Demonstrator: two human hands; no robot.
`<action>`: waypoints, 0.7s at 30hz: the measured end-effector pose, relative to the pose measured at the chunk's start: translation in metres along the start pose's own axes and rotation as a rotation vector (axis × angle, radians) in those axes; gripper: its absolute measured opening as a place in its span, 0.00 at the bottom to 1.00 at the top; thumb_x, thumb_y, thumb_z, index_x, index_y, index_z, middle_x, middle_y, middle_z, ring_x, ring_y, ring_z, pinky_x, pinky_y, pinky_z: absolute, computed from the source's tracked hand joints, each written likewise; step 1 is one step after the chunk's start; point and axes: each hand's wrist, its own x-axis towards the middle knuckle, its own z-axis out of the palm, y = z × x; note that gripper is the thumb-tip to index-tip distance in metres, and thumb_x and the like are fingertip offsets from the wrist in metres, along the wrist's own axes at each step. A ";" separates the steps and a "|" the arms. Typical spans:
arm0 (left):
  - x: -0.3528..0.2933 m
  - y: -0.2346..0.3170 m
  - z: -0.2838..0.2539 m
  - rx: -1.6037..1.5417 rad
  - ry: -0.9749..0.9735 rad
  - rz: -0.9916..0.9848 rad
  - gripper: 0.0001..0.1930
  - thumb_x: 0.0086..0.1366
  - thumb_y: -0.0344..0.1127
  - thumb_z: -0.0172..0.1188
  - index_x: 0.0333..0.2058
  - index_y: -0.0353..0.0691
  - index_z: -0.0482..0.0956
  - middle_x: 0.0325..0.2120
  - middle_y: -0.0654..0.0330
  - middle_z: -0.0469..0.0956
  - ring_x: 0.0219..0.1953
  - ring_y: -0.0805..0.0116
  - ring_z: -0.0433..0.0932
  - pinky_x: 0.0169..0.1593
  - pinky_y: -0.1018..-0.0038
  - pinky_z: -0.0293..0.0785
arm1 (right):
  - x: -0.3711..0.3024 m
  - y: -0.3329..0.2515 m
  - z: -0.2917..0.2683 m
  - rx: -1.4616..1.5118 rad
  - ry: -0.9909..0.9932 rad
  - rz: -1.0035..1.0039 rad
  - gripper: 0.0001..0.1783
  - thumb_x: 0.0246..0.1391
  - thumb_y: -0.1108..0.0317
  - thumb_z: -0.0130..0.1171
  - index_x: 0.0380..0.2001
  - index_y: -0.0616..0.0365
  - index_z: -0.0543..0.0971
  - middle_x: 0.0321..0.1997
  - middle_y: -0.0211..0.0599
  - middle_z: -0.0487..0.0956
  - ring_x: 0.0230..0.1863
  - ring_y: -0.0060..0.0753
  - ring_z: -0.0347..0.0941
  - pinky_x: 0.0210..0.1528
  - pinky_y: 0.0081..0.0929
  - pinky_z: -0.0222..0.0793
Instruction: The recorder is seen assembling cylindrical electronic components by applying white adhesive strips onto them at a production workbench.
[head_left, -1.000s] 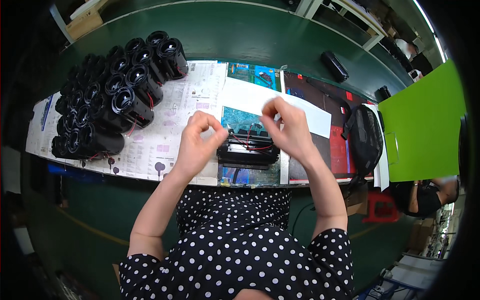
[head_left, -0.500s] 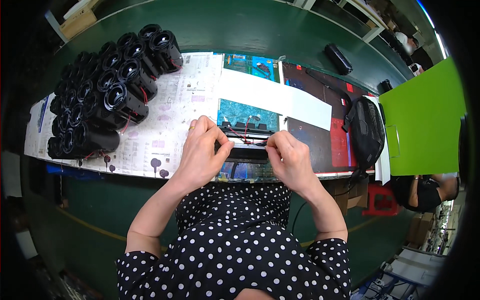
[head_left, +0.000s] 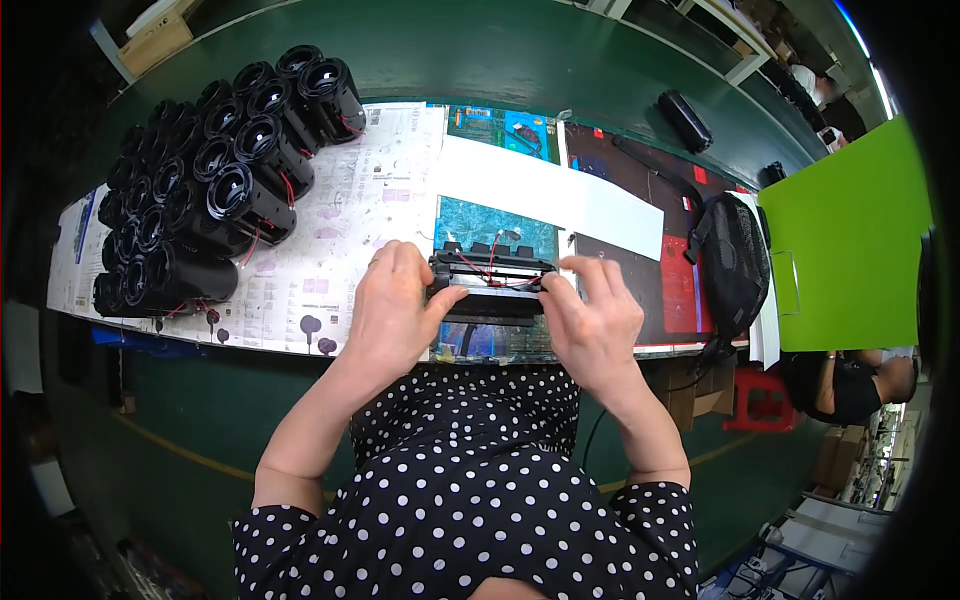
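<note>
In front of me a black speaker housing lies crosswise, its long opening facing up. Thin red wires loop out of it, and a silvery strip runs along inside. My left hand is closed around the housing's left end, thumb along the near side. At the other end, my right hand has its thumb and fingertips on the right edge, the fingers bent and partly spread. The fingertips hide the housing's right corner.
Several black cylindrical speaker housings stand grouped at the left on a printed sheet. Beyond my hands lie white paper strips. At the right are a black mesh bag and a green panel. Another black cylinder lies farther back.
The fingers of my right hand have opened from a tight pinch and moved up around the housing's right end. My left hand has shifted slightly, showing more of the left end.
</note>
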 end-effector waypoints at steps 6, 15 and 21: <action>-0.005 0.009 0.001 0.135 0.163 0.422 0.20 0.54 0.28 0.80 0.42 0.36 0.79 0.44 0.50 0.73 0.49 0.47 0.73 0.52 0.54 0.74 | 0.011 0.020 0.016 0.517 -0.150 -0.056 0.17 0.50 0.81 0.61 0.43 0.55 0.85 0.69 0.48 0.75 0.74 0.60 0.67 0.68 0.56 0.66; -0.004 0.007 0.017 0.106 0.135 0.531 0.18 0.52 0.26 0.79 0.41 0.39 0.82 0.49 0.51 0.72 0.58 0.44 0.71 0.59 0.50 0.73 | 0.023 0.016 0.013 0.353 -0.149 -0.154 0.14 0.48 0.81 0.63 0.40 0.57 0.83 0.67 0.44 0.77 0.72 0.55 0.70 0.68 0.52 0.67; -0.002 0.006 0.019 0.091 0.146 0.550 0.17 0.52 0.26 0.78 0.40 0.38 0.82 0.48 0.51 0.72 0.58 0.43 0.72 0.58 0.51 0.74 | 0.042 0.029 0.017 0.365 -0.220 -0.079 0.09 0.53 0.72 0.70 0.35 0.57 0.80 0.58 0.38 0.80 0.61 0.48 0.76 0.58 0.47 0.72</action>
